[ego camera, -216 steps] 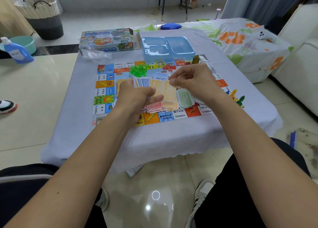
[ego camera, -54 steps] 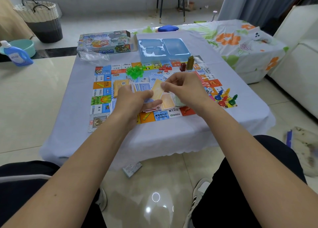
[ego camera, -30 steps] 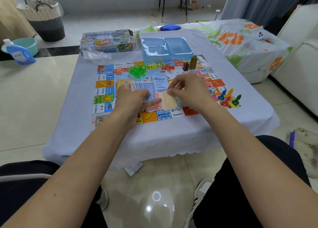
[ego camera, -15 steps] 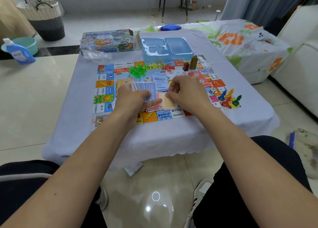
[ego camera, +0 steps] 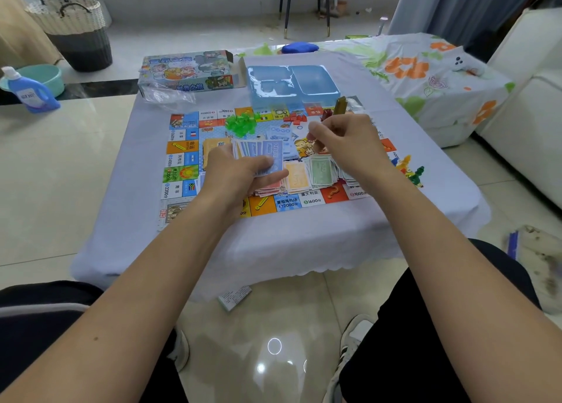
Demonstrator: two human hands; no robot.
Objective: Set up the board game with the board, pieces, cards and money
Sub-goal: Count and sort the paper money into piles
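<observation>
Gripping fanned paper notes [ego camera: 263, 156], L hand [ego camera: 235, 174].

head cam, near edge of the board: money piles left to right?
Red pile → orange pile → green pile → player pawns, off the board's right edge.

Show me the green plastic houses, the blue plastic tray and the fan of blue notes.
green plastic houses [ego camera: 241, 124]: head view, middle of the pile.
blue plastic tray [ego camera: 316, 81]: head view, floor of its right compartment.
fan of blue notes [ego camera: 275, 153]: head view, front note's face.
</observation>
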